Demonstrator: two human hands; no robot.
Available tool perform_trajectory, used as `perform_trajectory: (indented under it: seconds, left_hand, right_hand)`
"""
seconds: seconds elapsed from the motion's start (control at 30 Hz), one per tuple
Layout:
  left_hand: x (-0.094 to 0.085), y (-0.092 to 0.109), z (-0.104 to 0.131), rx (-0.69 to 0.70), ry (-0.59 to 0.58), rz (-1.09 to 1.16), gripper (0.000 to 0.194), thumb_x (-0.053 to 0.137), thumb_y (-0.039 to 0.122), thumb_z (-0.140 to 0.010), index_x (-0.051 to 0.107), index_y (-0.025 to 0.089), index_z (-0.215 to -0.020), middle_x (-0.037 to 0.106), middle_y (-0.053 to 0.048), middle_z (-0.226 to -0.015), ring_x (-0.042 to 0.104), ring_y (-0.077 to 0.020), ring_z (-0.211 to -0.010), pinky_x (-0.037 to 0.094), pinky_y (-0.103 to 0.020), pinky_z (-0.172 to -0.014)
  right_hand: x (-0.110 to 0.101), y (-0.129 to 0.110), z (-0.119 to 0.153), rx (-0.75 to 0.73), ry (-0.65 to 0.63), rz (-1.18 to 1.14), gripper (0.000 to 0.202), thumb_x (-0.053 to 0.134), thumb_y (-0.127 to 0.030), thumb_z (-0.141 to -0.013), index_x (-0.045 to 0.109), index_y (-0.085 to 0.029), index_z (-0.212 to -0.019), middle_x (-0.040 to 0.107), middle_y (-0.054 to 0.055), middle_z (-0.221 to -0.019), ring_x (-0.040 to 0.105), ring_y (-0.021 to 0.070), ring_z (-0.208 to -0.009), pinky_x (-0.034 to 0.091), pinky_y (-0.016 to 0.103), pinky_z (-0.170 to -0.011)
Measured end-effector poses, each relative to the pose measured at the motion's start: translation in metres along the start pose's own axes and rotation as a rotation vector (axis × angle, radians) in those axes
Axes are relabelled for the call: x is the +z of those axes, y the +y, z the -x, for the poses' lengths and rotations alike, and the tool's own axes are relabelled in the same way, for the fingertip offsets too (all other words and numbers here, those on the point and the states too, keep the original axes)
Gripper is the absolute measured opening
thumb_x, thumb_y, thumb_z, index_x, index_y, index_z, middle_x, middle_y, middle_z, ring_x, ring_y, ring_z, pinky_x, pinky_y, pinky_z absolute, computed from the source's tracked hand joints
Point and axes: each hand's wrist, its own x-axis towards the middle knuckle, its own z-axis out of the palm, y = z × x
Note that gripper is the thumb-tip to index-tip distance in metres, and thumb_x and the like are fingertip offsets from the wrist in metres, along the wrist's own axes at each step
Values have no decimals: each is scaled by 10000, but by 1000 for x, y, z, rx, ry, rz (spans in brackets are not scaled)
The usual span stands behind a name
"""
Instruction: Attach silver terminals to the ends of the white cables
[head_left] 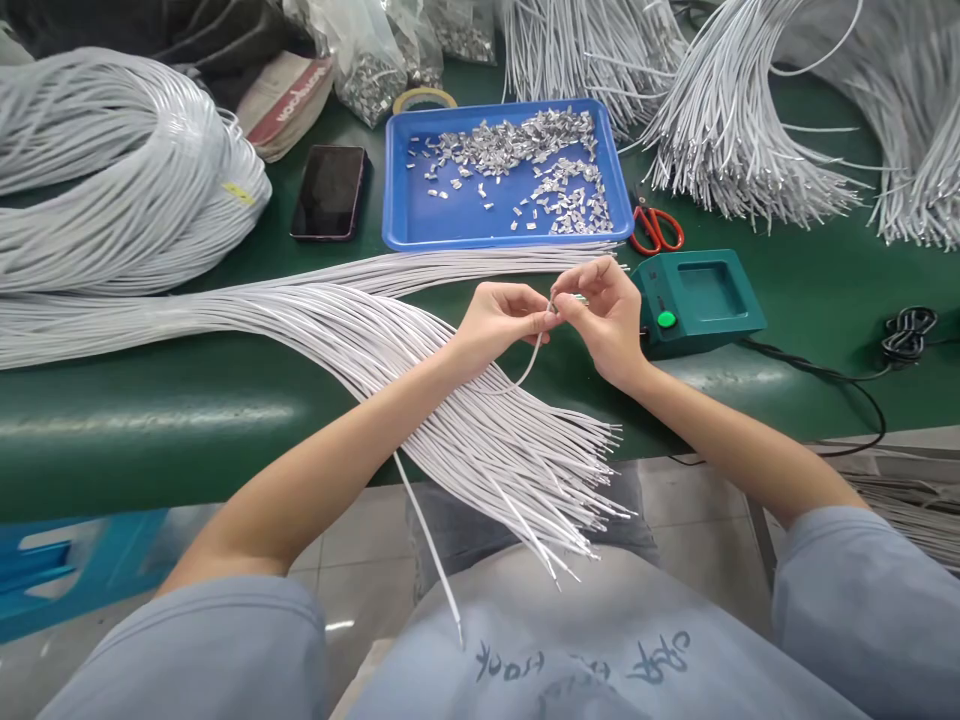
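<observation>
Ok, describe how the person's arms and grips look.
The left grip and right grip are ungloved hands. Both forearms are bare, with nothing worn on them. The short sleeves are plain greyish blue, matching the shirt, which bears dark lettering.

The wires (420, 350) are plain white, the left coil (97, 170) grey-white with a yellow tag (238, 192). Silver clips (517, 145) speckle the blue tray (450, 225). The table (150, 450) is dark green, the phone (328, 192) black, the box (701, 305) teal with a bright green button (667, 319), the shirt (562, 610) grey-blue, dark-lettered.
</observation>
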Motion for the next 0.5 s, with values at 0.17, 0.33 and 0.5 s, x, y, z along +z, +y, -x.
perform_trajectory:
  seconds: [0.17,0.33,0.5]
  left_hand:
    - [0,-2,0,20,-9,-5,409,868,435,-575,699,93,-718,644,-8,-578,623,-103,-544,529,-228,-552]
    - [0,-2,0,10,-18,29,403,882,410,-558,699,95,-729,658,-9,-599,639,-105,-557,538,-218,-546]
    - [0,-1,0,-7,13,63,410,893,413,-532,678,103,-693,658,-5,-592,646,-106,-554,536,-205,-535]
  right_hand:
    - [0,-1,-2,65,3,-72,351,741,-367,-762,415,-242,-786,585,-38,-757,600,106,-691,570,270,-614]
    - [1,-5,-2,194,-29,-252,387,775,-367,-716,419,-244,-807,586,-62,-718,588,91,-614,562,251,-545]
    - [-1,0,-2,153,-53,-211,299,711,-322,-760,448,-259,-888,549,-52,-739,583,103,-657,580,267,-577]
